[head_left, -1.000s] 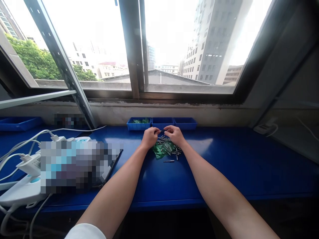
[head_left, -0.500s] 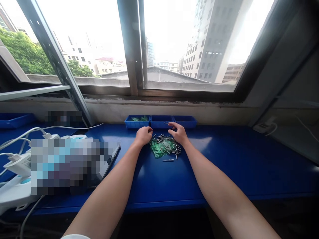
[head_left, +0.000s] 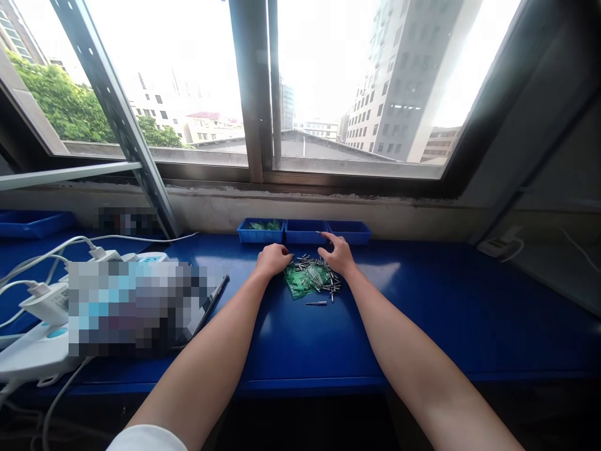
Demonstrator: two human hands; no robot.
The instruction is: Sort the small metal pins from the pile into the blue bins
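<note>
A single metal pin [head_left: 317, 303] lies on the blue tabletop [head_left: 422, 313], nearer than both hands. The left hand [head_left: 272, 259] rests curled at the left edge of a heap of metal pins [head_left: 315, 279] on green bags; whether its fingers grip anything cannot be told. The right hand [head_left: 339, 255] sits at the heap's far right, its fingers pinching a thin pin [head_left: 320, 233] over the middle tray [head_left: 305, 232]. Beyond, the left tray [head_left: 260, 230] holds green bags; the right tray [head_left: 350, 230] adjoins.
</note>
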